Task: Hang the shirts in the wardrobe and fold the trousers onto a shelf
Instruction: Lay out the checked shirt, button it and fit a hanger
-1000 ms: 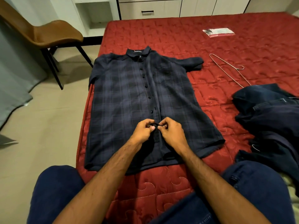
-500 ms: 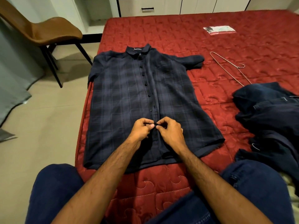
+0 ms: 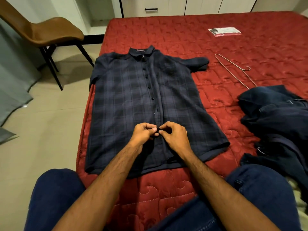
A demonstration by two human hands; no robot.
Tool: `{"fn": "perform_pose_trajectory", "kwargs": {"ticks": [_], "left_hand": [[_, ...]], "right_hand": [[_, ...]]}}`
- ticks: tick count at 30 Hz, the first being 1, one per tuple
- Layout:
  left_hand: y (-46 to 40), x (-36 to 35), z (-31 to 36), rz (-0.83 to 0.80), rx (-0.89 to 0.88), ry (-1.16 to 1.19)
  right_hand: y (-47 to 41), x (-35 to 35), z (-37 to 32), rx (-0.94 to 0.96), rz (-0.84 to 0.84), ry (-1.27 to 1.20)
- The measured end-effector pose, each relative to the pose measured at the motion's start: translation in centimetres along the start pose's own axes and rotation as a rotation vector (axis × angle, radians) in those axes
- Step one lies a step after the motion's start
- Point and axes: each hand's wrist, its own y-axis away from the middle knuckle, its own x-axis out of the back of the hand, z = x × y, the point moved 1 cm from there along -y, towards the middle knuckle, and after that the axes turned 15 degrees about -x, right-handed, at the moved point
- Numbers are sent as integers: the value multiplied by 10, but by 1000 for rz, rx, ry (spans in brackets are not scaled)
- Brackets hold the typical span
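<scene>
A dark blue checked shirt (image 3: 126,104) lies flat and face up on the red bed (image 3: 183,37), collar pointing away from me. Several buttons down its front are fastened. My left hand (image 3: 144,134) and my right hand (image 3: 175,135) meet at the lower part of the button strip, each pinching the shirt's edge around a button. A bare metal wire hanger (image 3: 233,69) lies on the bed to the right of the shirt. A heap of dark blue clothes (image 3: 280,124) sits at the right edge.
A brown chair (image 3: 50,32) stands on the tiled floor left of the bed. White cupboards with a drawer (image 3: 150,7) line the far wall. A flat plastic packet (image 3: 224,31) lies near the bed's far side. My knees frame the bottom of the view.
Both hands have stayed at the same lower button, with only small finger movements. The view has shifted slightly.
</scene>
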Motion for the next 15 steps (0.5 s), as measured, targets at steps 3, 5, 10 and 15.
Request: {"fn": "perform_pose_trajectory", "kwargs": {"ticks": [3,5,10,15], "left_hand": [[2,-1,3,26,5,56],[0,-3,3,35,2,-9],[-4,-5,-4,90,-8,-90],[-5,-6,-5,104,-12,-56]], "right_hand": [[-1,0,1,44,6,-6],[-3,4,-1,103,-35,27],[-9,18,-7,154,-179,129],[-13,6,5,-24,-91,85]]}}
